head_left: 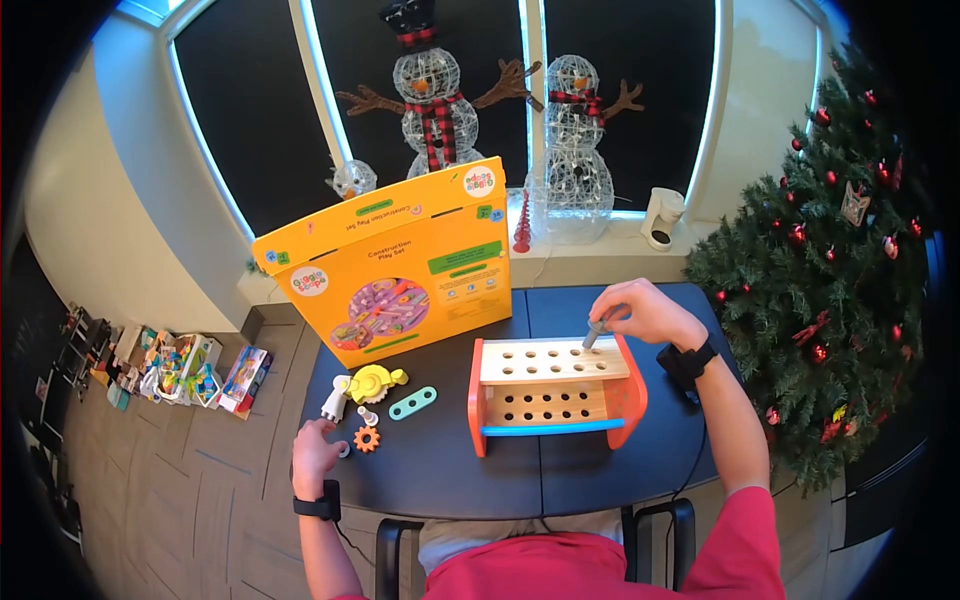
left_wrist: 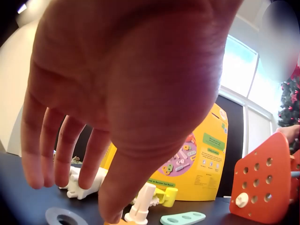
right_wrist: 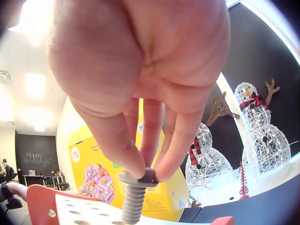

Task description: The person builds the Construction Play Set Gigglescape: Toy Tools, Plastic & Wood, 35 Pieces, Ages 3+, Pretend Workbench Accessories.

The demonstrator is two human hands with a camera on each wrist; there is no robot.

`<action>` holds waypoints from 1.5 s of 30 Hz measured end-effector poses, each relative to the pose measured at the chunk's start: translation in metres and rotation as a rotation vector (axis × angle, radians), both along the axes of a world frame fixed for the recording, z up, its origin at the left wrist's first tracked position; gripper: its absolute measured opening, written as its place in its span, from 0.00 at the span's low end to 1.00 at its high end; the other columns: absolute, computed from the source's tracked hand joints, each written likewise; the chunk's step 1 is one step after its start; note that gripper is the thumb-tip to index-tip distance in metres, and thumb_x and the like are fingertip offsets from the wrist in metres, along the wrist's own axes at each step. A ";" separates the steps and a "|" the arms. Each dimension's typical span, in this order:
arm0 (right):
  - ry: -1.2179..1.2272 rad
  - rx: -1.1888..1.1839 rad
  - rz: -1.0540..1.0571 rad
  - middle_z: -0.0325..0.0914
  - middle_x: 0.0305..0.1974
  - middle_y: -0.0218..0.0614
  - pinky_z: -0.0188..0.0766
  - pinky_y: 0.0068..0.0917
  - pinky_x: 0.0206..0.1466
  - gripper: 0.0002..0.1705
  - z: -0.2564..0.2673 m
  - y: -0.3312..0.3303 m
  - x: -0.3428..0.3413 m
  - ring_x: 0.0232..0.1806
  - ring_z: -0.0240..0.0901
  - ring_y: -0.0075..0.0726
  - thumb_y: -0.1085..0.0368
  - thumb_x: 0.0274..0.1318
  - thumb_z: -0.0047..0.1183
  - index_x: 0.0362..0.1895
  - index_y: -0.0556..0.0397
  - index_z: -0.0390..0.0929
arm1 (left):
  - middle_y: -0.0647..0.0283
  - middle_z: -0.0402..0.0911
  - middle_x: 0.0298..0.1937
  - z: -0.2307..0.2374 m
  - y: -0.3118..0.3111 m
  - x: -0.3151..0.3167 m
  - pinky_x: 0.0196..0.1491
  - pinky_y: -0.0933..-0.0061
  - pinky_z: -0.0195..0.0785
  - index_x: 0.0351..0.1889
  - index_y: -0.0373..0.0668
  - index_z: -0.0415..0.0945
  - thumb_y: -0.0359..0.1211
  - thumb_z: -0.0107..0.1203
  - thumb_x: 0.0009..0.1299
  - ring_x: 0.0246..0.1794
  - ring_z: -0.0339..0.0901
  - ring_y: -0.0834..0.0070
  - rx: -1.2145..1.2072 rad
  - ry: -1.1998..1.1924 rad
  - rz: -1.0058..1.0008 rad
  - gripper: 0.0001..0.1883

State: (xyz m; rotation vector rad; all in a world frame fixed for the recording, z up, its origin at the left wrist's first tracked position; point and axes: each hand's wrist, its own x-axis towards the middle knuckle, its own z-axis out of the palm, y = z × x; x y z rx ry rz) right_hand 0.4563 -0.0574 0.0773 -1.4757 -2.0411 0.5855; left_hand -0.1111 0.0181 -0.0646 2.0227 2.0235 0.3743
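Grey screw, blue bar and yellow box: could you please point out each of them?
Grey screw [right_wrist: 134,204]: right wrist view, on its threaded shaft.
Blue bar [head_left: 553,427]: head view, on the middle of its length.
Yellow box [head_left: 402,268]: head view, on its printed panel.

The screw [right_wrist: 134,202] and ring [left_wrist: 64,212] are grey, the scarf [head_left: 436,130] red-and-black check

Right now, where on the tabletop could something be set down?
The table is bare between the teal strip and the bench, and in front of the bench's blue bar. Crowded: left of the strip, where the orange gear, yellow piece and white piece cluster by the left hand.
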 end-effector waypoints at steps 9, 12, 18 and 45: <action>-0.033 -0.024 0.101 0.86 0.42 0.40 0.83 0.31 0.51 0.14 0.001 0.012 -0.013 0.42 0.85 0.38 0.79 0.50 0.60 0.43 0.58 0.87 | 0.55 0.86 0.44 -0.018 0.002 0.000 0.52 0.60 0.78 0.47 0.41 0.86 0.31 0.78 0.53 0.46 0.84 0.61 -0.075 -0.055 0.051 0.22; -0.067 -0.051 0.117 0.87 0.44 0.39 0.84 0.32 0.52 0.16 0.000 0.015 -0.016 0.44 0.85 0.40 0.81 0.50 0.60 0.44 0.57 0.87 | 0.54 0.87 0.39 -0.019 -0.001 0.001 0.45 0.60 0.80 0.44 0.40 0.85 0.28 0.74 0.53 0.40 0.86 0.59 -0.061 -0.092 0.046 0.18; -0.071 -0.108 0.092 0.88 0.45 0.39 0.84 0.31 0.52 0.16 -0.008 0.020 -0.016 0.43 0.86 0.37 0.79 0.52 0.63 0.46 0.57 0.87 | 0.58 0.87 0.34 -0.024 0.001 -0.002 0.42 0.65 0.78 0.40 0.39 0.86 0.27 0.77 0.51 0.35 0.86 0.66 -0.072 -0.098 0.042 0.18; -0.207 -0.345 -0.015 0.89 0.39 0.39 0.79 0.32 0.41 0.18 -0.005 0.012 -0.024 0.38 0.85 0.38 0.68 0.53 0.66 0.51 0.47 0.89 | 0.55 0.86 0.49 0.100 -0.081 0.161 0.46 0.74 0.79 0.57 0.36 0.72 0.26 0.49 0.80 0.43 0.83 0.77 -0.359 -0.942 -0.710 0.10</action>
